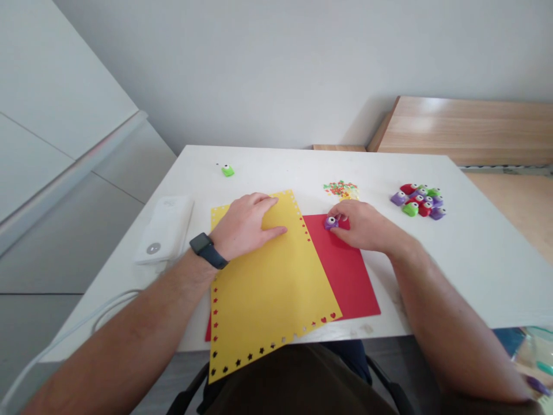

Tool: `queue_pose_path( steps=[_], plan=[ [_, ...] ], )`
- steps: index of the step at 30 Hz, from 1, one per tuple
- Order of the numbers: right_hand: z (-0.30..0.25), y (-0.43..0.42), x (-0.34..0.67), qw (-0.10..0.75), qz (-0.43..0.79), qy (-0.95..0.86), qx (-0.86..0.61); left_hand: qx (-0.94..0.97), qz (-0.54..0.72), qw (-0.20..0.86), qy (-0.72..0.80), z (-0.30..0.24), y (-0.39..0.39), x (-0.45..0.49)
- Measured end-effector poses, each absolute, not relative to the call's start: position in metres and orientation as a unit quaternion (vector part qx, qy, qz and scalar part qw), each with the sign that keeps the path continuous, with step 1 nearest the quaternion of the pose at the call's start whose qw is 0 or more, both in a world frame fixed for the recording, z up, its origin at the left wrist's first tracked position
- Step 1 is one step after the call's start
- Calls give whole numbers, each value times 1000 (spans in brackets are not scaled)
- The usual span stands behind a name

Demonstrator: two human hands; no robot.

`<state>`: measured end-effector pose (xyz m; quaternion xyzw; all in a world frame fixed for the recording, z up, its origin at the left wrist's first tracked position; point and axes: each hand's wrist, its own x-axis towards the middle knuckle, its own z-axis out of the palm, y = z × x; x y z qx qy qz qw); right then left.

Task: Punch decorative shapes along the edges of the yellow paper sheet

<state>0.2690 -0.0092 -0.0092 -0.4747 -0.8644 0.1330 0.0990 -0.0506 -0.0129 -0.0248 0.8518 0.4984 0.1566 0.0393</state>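
Note:
A yellow sheet of paper (pixel 272 282) with small shapes punched along its edges lies at a slant over a red sheet (pixel 345 276). Its lower left corner hangs past the table's front edge. My left hand (pixel 248 225), with a dark watch at the wrist, rests on the upper part of the yellow sheet, fingers apart and holding nothing. Between the thumb and fingers of my right hand (pixel 360 226) is a small purple paper punch (pixel 330 222) with a star on its white top. The punch is over the red sheet, right of the yellow sheet's edge.
Colourful paper cutouts (pixel 341 189) lie in a pile behind my right hand. Several red, green and purple punches (pixel 419 200) are grouped at the right. One green punch (pixel 227 170) sits at the back left. A white device (pixel 166 227) with a cable lies at the left.

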Motion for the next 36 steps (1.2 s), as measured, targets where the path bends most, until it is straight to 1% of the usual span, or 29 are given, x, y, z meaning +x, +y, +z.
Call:
queue_pose_path(
  steps=[9, 13, 15, 18, 20, 21, 23, 25, 27, 29, 33, 36],
  plan=[
    [2, -18, 257, 94, 193, -884, -415, 860, 128, 59, 491, -22, -21, -47],
    [1, -19, 255, 100, 196, -884, -413, 859, 113, 69, 495, -19, -24, -44],
    [0, -17, 256, 118, 191, -878, -422, 858, 107, 73, 497, -19, -24, -44],
    [0, -9, 268, 180, 147, -838, -494, 860, 101, 77, 494, -21, -23, -44],
    [1, 0, 285, 209, 67, -779, -587, 860, 105, 78, 493, -23, -22, -45],
    [1, 5, 296, 207, 22, -743, -637, 860, 107, 79, 492, -24, -22, -45],
    [-1, 15, 320, 167, -43, -674, -718, 861, 112, 82, 489, -26, -21, -45],
    [-6, 23, 345, 120, -75, -616, -775, 862, 114, 85, 486, -28, -20, -46],
    [-13, 28, 363, 86, -64, -585, -804, 862, 114, 84, 486, -28, -20, -46],
    [-19, 32, 375, 75, -54, -571, -816, 862, 114, 82, 486, -28, -21, -46],
    [-25, 33, 375, 73, -61, -564, -820, 864, 120, 83, 481, -28, -21, -46],
    [-24, 30, 363, 98, -88, -571, -811, 861, 134, 85, 484, -29, -20, -46]
  ],
)
